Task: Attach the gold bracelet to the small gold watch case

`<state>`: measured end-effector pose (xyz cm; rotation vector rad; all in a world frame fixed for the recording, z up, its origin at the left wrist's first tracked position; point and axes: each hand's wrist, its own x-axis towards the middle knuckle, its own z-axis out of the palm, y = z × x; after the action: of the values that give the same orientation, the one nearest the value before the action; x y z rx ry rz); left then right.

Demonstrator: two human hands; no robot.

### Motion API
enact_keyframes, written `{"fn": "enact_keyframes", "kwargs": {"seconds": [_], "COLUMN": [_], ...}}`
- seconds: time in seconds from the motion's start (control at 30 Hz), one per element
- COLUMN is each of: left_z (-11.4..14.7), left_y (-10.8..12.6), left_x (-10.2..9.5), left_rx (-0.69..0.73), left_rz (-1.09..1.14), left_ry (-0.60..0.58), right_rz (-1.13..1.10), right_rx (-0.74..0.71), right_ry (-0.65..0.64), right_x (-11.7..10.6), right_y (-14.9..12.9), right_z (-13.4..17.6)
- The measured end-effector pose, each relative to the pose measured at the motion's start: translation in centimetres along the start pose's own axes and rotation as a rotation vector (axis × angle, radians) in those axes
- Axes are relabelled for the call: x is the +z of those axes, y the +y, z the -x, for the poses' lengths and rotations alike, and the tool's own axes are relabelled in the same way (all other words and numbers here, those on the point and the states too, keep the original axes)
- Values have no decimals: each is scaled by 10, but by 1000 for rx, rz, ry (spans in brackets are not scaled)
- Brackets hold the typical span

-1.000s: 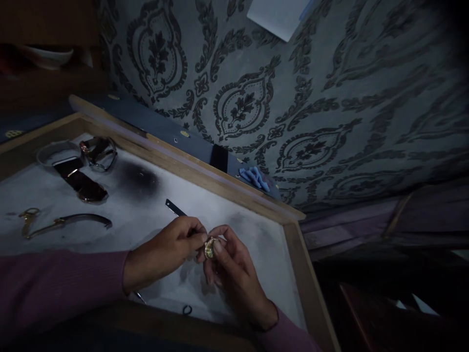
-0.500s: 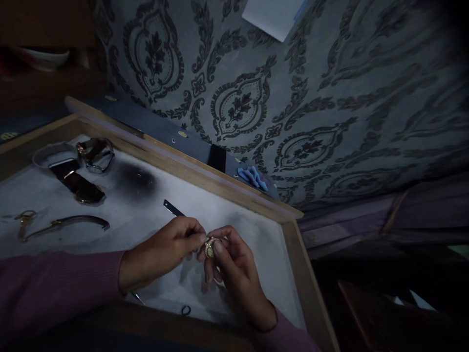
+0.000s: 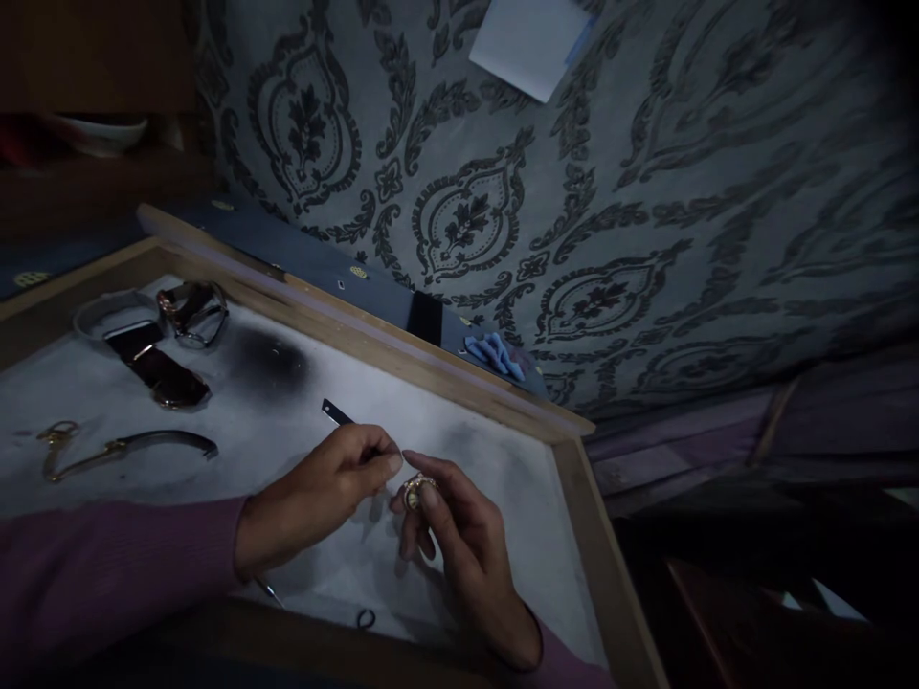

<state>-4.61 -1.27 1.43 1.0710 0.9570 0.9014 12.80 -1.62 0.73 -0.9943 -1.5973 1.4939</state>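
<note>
My right hand (image 3: 459,536) grips a small gold-toned watch case (image 3: 414,492) between thumb and fingers, its pale round side facing up. My left hand (image 3: 330,493) is closed in a pinch just left of it, the fingertips near my right index finger. Whatever sits in that pinch is too small to make out. Beyond my left knuckles, a dark flat strip with a hole (image 3: 335,411) lies on the white surface, partly covered by the hand. A thin metal tool (image 3: 271,591) pokes out below my left wrist.
A wooden-rimmed tray (image 3: 373,335) surrounds the work. At its left lie a dark-strapped watch (image 3: 176,380), another watch (image 3: 193,311), and a gold piece with a dark curved band (image 3: 115,448). A small black ring (image 3: 366,618) is near the front edge. A blue cloth (image 3: 494,354) rests behind.
My left fingertips have come slightly away from the watch case, and my right index finger has straightened. The whole view has shifted a little.
</note>
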Motion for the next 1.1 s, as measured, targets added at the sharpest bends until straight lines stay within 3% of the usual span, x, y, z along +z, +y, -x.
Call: {"fn": "enact_keyframes", "kwargs": {"seconds": [0.4,0.57,0.9,1.1], "left_z": [1,2,3,4], "left_y": [2,5,7,9], "left_x": [1,1,2,2], "left_rx": [-28,-100,-218,-211], "left_rz": [90,97,91,114], "left_ry": [-78,-59,15,-24], "right_rz": [-469,-518,-476,-429], "right_rx": [267,290,252,229], "right_ry": [-56,-95,-37,-48], "right_x": [-2,0,-1,0], "right_y": [1,2,4,4], "right_z": [-12,-13,-12,-11]}}
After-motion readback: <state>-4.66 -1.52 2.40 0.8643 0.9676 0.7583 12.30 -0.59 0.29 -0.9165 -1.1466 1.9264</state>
